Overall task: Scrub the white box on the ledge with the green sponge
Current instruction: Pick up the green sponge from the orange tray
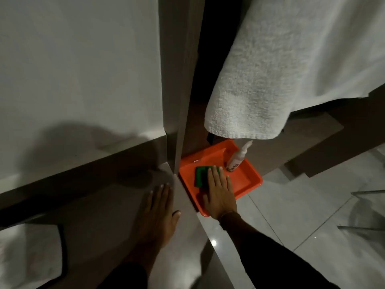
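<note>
A green sponge [200,176] lies in an orange tray [246,181] on the floor, beside a brown vertical panel. My right hand [219,196] rests flat over the sponge's right half with its fingers stretched out, not closed around it. My left hand [158,209] is pressed flat on the brown ledge [100,215], holding nothing. A large white flat-sided body [79,76], which may be the white box, stands on the ledge above my left hand.
A white squeeze bottle [235,160] stands in the tray's far corner. A white towel [270,80] hangs down over the tray. Another white cloth-like shape [27,257] lies at the lower left. Glossy floor tiles [308,209] spread to the right, with a glass object [368,211] at the edge.
</note>
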`<move>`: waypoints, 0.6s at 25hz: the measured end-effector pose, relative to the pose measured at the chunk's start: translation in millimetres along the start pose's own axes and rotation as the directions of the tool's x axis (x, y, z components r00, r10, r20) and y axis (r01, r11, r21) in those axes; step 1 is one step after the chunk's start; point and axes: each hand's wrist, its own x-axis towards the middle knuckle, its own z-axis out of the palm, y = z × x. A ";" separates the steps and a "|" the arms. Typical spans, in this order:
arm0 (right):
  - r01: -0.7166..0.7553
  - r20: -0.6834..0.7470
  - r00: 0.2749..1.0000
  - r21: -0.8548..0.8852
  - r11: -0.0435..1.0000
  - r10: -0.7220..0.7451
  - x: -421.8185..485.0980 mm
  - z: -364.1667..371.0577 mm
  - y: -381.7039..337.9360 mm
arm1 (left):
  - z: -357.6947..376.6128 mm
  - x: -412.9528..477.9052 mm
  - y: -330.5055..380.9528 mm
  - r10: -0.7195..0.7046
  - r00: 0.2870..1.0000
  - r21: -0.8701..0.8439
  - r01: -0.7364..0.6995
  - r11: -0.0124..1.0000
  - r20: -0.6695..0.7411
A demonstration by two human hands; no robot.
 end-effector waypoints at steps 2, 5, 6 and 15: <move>0.041 0.041 0.998 -0.025 0.999 -0.040 31.8 12.5 5.4 | 10.8 10.1 -4.4 -0.038 0.999 0.002 0.038 0.999 0.017; 0.098 0.178 0.980 -0.051 0.994 -0.087 59.8 32.2 14.2 | 25.8 13.1 -9.8 -0.036 0.999 0.022 0.037 0.999 -0.039; 0.095 0.193 0.977 -0.045 0.994 -0.085 58.1 42.6 14.2 | 27.0 11.9 -9.0 -0.028 0.999 0.018 0.029 0.999 -0.041; 0.039 0.079 0.996 -0.049 0.998 -0.035 58.9 43.6 10.5 | 15.8 10.0 -7.5 -0.046 0.999 -0.005 0.046 0.999 -0.027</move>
